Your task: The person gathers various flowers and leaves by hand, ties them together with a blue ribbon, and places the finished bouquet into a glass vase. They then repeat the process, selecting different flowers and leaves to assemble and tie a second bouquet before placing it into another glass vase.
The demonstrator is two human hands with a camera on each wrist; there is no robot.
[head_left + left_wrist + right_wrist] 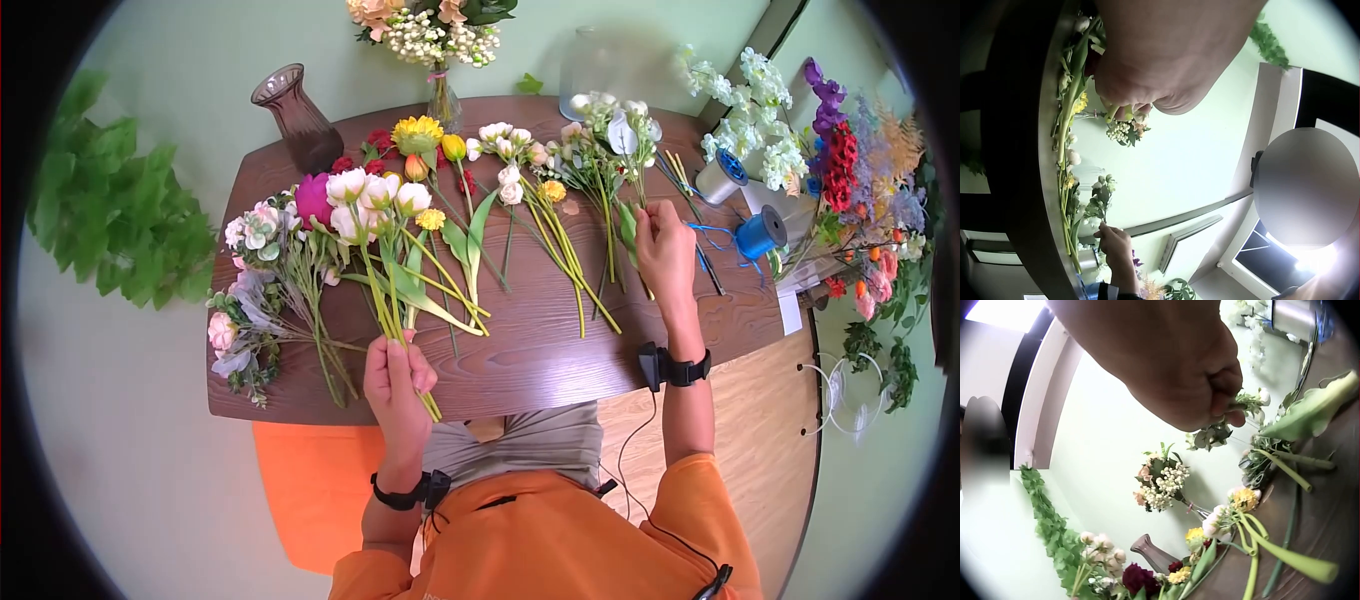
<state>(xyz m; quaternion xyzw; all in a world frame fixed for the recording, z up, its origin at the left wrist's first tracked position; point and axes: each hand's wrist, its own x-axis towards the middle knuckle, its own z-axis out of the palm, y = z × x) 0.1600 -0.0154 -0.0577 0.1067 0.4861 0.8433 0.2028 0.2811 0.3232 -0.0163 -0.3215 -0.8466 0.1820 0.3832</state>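
Note:
My left hand grips a few green stems near the table's front edge. The stems lead up to white, round-petalled flowers, seen lifted at the lower left in the right wrist view. My right hand pinches the stem of a sprig with white blooms and green leaves, raised above the table's right side. In the right wrist view the curled fingers hide most of its stem. Nearest that hand lie more white flowers with green stems and a broad green leaf.
The dark wooden table holds cut flowers on the left, including a magenta bloom. Behind them stand a purple glass vase and a bouquet in a vase. A silver spool and a blue ribbon spool sit at right.

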